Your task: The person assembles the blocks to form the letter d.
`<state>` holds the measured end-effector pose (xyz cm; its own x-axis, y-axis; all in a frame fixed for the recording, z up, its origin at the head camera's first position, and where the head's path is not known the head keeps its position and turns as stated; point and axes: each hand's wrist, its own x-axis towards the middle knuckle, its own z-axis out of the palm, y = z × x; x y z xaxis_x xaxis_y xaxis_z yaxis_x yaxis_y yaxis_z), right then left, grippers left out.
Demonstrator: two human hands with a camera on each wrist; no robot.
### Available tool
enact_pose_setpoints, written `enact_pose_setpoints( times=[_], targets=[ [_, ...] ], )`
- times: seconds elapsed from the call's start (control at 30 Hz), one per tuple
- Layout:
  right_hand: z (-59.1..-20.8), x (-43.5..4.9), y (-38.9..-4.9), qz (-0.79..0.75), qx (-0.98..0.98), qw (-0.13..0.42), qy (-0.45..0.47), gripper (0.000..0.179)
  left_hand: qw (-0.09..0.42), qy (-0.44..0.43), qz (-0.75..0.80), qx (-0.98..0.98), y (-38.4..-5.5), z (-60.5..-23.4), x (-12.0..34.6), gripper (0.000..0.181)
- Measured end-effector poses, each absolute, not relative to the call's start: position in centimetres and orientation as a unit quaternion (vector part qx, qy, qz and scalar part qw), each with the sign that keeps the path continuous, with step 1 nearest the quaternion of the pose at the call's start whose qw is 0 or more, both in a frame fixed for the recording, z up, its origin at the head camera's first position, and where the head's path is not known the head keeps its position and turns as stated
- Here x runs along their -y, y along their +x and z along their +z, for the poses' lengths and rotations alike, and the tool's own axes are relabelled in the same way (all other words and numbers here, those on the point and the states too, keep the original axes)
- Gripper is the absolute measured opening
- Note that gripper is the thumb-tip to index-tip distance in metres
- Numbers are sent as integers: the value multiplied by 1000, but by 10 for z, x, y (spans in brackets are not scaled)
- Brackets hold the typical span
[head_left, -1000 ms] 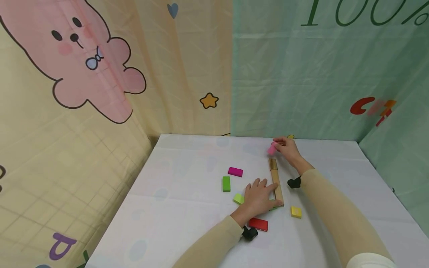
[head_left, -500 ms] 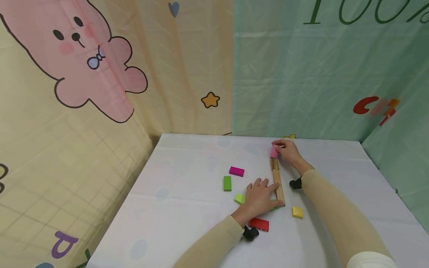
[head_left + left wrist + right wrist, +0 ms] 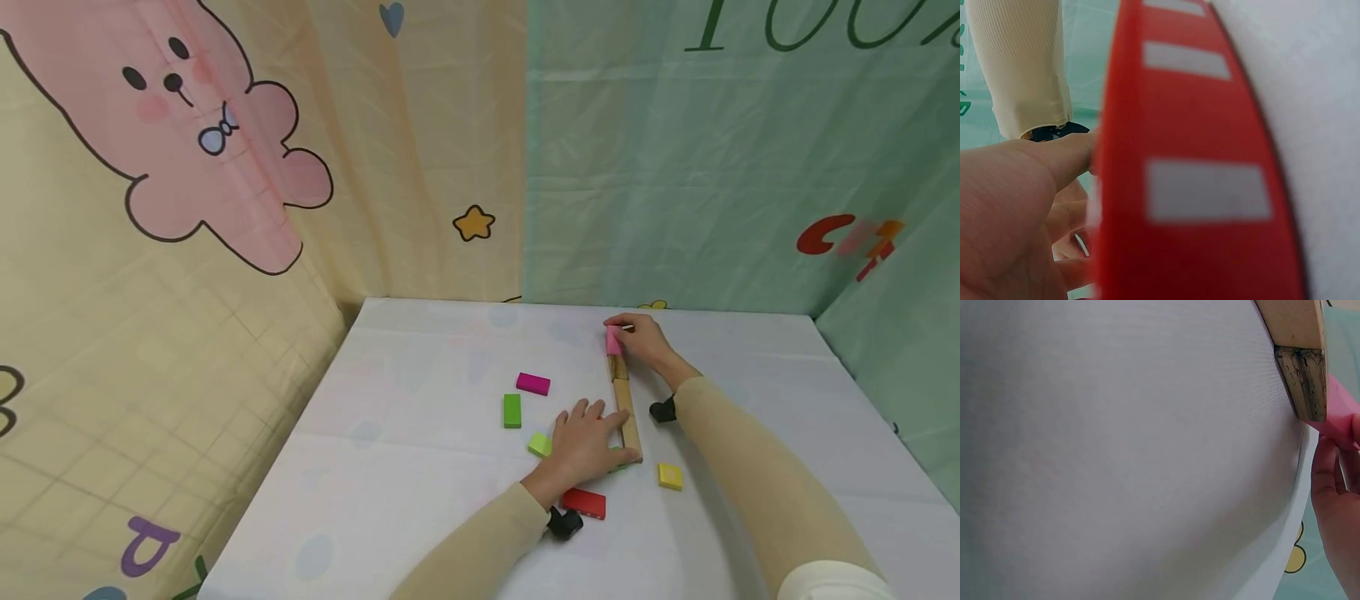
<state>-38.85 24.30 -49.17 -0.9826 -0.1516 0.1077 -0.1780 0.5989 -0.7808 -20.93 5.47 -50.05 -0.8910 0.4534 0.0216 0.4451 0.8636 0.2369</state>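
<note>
At the far end of a row of wooden blocks (image 3: 625, 404), my right hand (image 3: 647, 342) pinches a pink block (image 3: 613, 340) between thumb and fingers. The row's far block (image 3: 1305, 384) has dark streaks, and the pink one meets its end. My left hand (image 3: 588, 442) lies spread beside the near part of the row, its index finger and thumb touching the wood. A green block (image 3: 618, 467) shows partly from under that thumb. Close to the left wrist lies a red block (image 3: 584, 503); its white marks fill much of the left wrist view.
Left of the row are a magenta block (image 3: 533, 384), a green block (image 3: 512, 411) and a lime block (image 3: 539, 445). A yellow block (image 3: 670, 477) lies on the right. The white table (image 3: 420, 500) ends at a printed cloth backdrop (image 3: 637, 167).
My right hand has brought the pink block down and nearer, turning it from tilted to in line with the row's far end. The left hand stays in place.
</note>
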Motion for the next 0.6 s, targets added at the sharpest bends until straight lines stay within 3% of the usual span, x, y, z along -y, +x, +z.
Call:
enact_pose_setpoints(
  times=[0.6],
  targets=[
    [-495, -247, -392, 427, 901, 3, 78, 29, 16, 227, 117, -967, -207, -499, -55, 65]
  ],
)
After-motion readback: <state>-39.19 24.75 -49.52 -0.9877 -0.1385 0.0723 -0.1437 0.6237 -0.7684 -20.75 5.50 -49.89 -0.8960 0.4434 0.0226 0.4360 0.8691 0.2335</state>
